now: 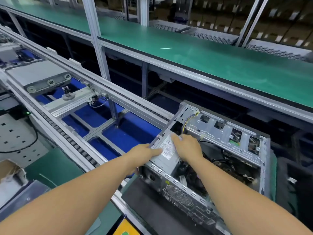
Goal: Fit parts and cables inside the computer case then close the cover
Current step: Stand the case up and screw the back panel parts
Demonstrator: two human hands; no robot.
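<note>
An open computer case of bare grey metal lies on its side on a dark mat at the near right of an assembly line, its cover off and its interior facing up. In the case's near-left corner sits a silver power supply with a white printed label on top. The left hand rests at the case's left wall, thumb laid across the edge of the power supply; whether its grip closes underneath cannot be told. The right hand lies flat on top of the unit, fingers extended, its grip open and pressing. Yellow and black wires run from the far-left corner along a perforated drive cage that spans the case's far side. Black cables lie tangled in the case's middle and right, over a dark board. A vent grille pierces the near wall. To the left of the case runs a roller conveyor track over blue trays; beyond it a long green surface stretches bare.
</note>
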